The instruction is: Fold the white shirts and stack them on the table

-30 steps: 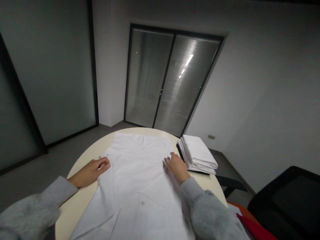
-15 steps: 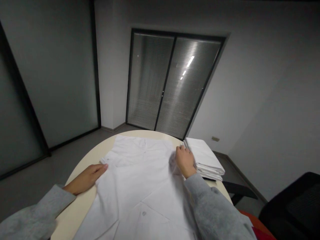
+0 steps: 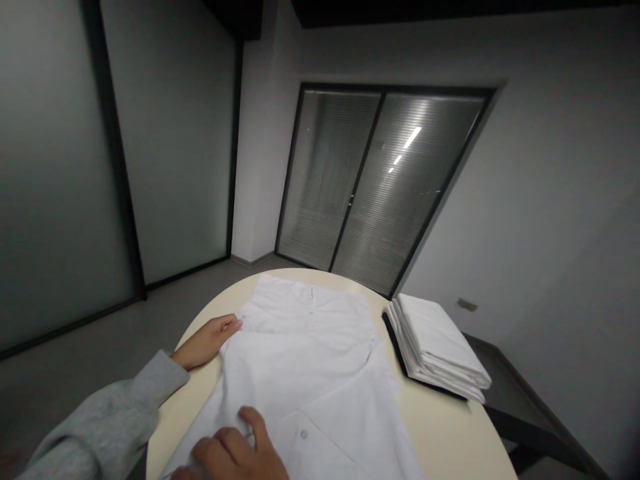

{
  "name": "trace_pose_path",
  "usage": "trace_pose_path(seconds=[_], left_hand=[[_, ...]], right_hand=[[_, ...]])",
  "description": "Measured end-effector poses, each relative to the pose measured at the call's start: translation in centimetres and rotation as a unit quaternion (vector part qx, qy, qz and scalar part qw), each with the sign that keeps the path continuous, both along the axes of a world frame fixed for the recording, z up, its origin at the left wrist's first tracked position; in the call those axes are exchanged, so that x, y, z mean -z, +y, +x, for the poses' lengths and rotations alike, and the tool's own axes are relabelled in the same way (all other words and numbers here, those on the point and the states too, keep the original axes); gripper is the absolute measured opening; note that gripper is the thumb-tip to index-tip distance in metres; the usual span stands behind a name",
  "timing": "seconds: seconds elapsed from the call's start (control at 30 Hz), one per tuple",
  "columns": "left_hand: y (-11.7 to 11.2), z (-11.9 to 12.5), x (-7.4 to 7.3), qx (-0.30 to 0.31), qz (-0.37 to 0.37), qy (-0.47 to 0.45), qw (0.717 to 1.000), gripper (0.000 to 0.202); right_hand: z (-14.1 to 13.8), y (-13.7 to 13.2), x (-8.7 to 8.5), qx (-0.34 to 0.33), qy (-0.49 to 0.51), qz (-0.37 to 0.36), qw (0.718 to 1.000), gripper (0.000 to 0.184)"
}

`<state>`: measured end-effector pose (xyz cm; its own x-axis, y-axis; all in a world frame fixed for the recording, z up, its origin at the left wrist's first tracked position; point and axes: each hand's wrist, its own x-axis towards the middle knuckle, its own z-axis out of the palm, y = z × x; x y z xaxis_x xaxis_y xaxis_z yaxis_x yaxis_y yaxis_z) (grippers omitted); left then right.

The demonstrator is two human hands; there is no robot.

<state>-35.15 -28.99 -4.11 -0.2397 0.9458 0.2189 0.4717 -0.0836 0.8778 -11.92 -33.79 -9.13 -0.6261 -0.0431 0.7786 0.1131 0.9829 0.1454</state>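
Note:
A white buttoned garment (image 3: 305, 373) lies spread flat on a round cream table (image 3: 450, 433). My left hand (image 3: 210, 340) rests at the garment's left edge, fingers together and pinching the cloth near its corner. My right hand (image 3: 230, 453) sits at the bottom of the view on the near part of the garment, fingers curled onto the fabric; whether it grips the cloth I cannot make out. Both arms wear grey sleeves.
A stack of folded white cloths (image 3: 435, 343) on a dark board sits at the table's right side. Behind the table are a dark-framed glass door with blinds (image 3: 370, 193) and frosted glass panels (image 3: 60, 173) on the left. Grey floor surrounds the table.
My right hand has left the garment's right edge by the folded stack and come down to the near part of the cloth. The view has swung left. The left hand stays at the left edge.

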Motion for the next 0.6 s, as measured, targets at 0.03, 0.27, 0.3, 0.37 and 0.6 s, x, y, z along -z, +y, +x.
trace_pose_path(seconds=[0.03,0.27,0.3,0.37,0.6], left_hand=[[0.0,0.0,0.1,-0.004,0.003,-0.01,1.0,0.051],[0.0,-0.7,0.7,-0.002,0.006,-0.013,1.0,0.056],[0.0,-0.7,0.7,0.0,0.01,-0.005,1.0,0.055],[-0.1,-0.8,0.5,0.003,0.02,0.019,1.0,0.053],[0.0,-1.0,0.9,-0.004,0.049,0.083,0.995,0.041]], right_hand=[[-0.1,-0.1,-0.7,0.01,0.019,-0.003,1.0,0.011],[-1.4,-0.7,-4.4,-0.003,-0.067,0.008,0.998,0.022],[-1.9,-1.0,-4.3,0.0,-0.091,0.002,0.996,0.024],[-2.7,-1.7,-3.8,0.013,-0.122,-0.012,0.992,0.024],[-2.5,-3.1,-3.6,0.045,-0.141,-0.044,0.988,0.023]])
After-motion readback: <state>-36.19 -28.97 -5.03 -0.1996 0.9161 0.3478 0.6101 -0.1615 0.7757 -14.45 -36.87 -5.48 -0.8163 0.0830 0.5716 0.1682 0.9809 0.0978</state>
